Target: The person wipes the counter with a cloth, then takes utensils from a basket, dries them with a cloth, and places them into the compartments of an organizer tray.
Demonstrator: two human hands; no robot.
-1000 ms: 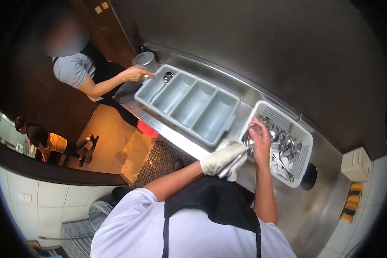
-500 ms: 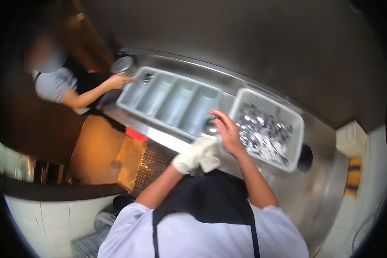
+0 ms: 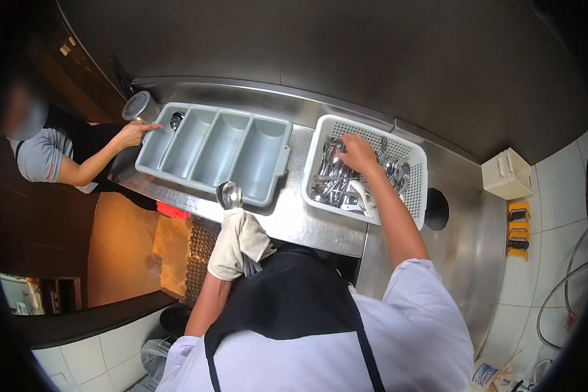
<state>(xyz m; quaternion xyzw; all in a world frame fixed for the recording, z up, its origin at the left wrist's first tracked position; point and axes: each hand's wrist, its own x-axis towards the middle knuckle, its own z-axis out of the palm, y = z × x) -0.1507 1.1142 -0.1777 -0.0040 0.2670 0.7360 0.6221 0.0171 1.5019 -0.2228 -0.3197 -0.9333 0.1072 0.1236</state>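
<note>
A pale cloth [image 3: 235,245] covers my left hand [image 3: 232,238], which is closed around a bunch of spoons [image 3: 230,195]; their bowls stick out above the cloth and some handles show below it. My right hand [image 3: 359,157] reaches into the white perforated basket [image 3: 419,196], its fingers bent around a spoon [image 3: 336,154] at the left side of the pile; the fingertips are partly hidden. Metal cutlery [image 3: 340,173] fills much of the basket, with a few white spoons [image 3: 362,196] near its front. Left of the basket is a grey divided cutlery tray [image 3: 282,157].
A co-worker's hand [image 3: 132,134] touches the tray's left end, where a few spoons [image 3: 176,120] lie in the leftmost compartment. Behind that hand stands a lidded container [image 3: 140,106]. The steel counter [image 3: 320,232] has a round dark opening [image 3: 436,209] right of the basket.
My right hand has left the cloth and spoons and moved right into the basket. My left hand has shifted left with the spoons. The whole view has turned and shifted.
</note>
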